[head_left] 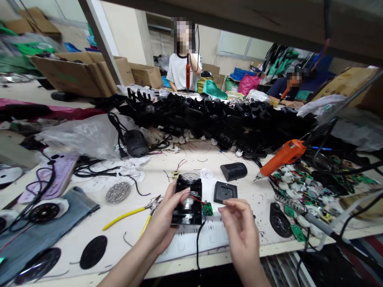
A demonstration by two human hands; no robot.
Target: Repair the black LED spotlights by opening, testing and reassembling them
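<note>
My left hand grips a black plastic housing from its left side, the thumb lying over a white part inside. Red wires run from there to a small green circuit board at the housing's right edge. A black cable hangs down towards the table's front edge. To the right, my right hand is raised with its fingers bent and apart, nothing seen in them. Its fingertips are just below a square black part. A curved black cover lies behind that.
Yellow-handled cutters lie left of my left hand. An orange electric screwdriver hangs at the right, near a heap of circuit boards. Black housings are piled behind. Two people work across the table.
</note>
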